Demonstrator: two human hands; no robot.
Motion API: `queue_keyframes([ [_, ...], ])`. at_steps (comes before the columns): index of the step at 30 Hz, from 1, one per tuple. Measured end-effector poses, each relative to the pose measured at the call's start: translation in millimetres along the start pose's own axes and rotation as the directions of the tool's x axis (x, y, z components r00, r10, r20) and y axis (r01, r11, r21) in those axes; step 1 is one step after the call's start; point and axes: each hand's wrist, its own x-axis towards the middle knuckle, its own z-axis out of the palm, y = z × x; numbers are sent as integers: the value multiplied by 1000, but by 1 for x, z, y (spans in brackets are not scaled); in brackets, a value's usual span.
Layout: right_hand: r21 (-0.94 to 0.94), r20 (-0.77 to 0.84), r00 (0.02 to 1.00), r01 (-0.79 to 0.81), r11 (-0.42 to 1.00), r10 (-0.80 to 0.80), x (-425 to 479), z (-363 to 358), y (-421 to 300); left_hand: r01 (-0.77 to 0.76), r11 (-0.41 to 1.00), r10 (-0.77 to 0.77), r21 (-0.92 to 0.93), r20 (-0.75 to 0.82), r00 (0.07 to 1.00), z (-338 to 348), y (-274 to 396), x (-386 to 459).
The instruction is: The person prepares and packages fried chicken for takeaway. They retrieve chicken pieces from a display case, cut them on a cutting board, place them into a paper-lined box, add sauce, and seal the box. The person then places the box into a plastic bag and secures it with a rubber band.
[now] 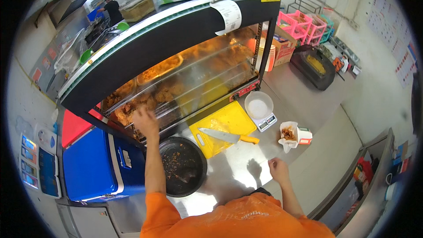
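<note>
My left hand (145, 122) is at the lower left front of a lit food-warming cabinet (158, 33), close to pieces of fried chicken (124, 114) on a wire rack. Its fingers are blurred, and I cannot tell whether they touch anything. Curled loosely with nothing visible in it, my right hand (279, 171) hovers over the steel counter's front edge. Below the cabinet, a yellow-handled knife (223, 135) lies across a yellow cutting board (233, 115). A round black pan (168, 183) with crumbs sits by my left forearm. A paper-lined takeaway box (304, 135) holds fried food (288, 133).
A digital scale (269, 123) carries a clear plastic tub (259, 105). On the left stands a blue cooler box (89, 165). A black container (314, 67), a cardboard box (285, 51) and pink baskets (299, 28) stand back right. Another person (113, 10) works far behind.
</note>
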Motion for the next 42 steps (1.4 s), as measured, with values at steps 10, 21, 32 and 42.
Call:
queue_keyframes([
  [10,-214,-526,472,731,648,-707,272,30,-240,47,996,-36,-74,146,989,-58,53,-14],
  [21,-426,-698,30,785,449,-716,416,78,-259,534,845,-492,-37,338,802,-23,-15,-19],
  [32,-79,-577,498,755,651,-647,373,-36,-146,-23,553,80,-833,26,996,-21,319,191],
  [42,19,-448,865,-245,969,227,151,-94,288,688,518,449,-507,847,286,2,312,-147],
])
